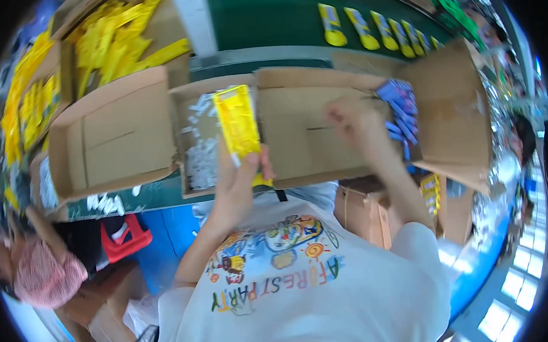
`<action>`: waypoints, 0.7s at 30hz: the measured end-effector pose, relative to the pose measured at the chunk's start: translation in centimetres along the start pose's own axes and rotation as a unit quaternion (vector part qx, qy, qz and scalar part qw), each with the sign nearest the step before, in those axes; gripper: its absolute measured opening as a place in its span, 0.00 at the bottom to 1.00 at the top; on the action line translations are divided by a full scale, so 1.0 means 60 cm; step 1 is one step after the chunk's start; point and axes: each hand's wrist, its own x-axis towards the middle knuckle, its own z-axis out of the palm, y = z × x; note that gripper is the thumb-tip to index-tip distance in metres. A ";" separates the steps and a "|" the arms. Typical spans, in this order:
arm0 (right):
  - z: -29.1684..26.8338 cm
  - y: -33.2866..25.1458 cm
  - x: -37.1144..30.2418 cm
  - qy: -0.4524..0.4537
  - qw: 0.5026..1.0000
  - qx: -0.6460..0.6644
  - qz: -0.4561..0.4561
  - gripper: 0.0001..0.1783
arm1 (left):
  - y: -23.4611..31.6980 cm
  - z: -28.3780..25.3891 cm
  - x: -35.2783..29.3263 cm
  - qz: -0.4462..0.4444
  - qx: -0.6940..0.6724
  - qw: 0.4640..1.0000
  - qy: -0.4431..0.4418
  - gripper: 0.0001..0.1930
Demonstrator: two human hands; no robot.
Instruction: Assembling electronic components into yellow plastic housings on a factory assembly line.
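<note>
My left hand (247,172) grips a long yellow plastic piece (239,120) by its lower end and holds it tilted slightly left over a cardboard box. Under it, small white pieces (203,151) fill part of that narrow box. My right hand (355,122) is over the wider cardboard box (301,95) to the right, its fingers curled but smeared by motion. Whether it holds anything cannot be made out. Close to its right lies a pile of purple stick-shaped items (401,111) at the box's right end.
Another cardboard box (114,142) stands on the left. Behind it are heaped yellow pieces (115,40). Across the back, a green surface (266,19) carries a row of yellow round-ended items (359,27). A person in a pink cap (47,272) is at the lower left, near a red stool (127,237).
</note>
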 end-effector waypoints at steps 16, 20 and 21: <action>-0.078 -0.030 -0.013 0.072 0.918 0.378 0.091 0.14 | -0.047 0.050 -0.002 0.002 0.055 0.996 -0.068 0.19; -0.074 -0.102 0.004 -0.035 0.922 0.373 0.096 0.14 | -0.056 0.066 -0.001 0.023 0.116 0.992 -0.055 0.24; -0.072 -0.125 0.012 -0.063 0.952 0.287 0.087 0.15 | -0.058 0.067 -0.001 0.025 0.121 0.991 -0.049 0.25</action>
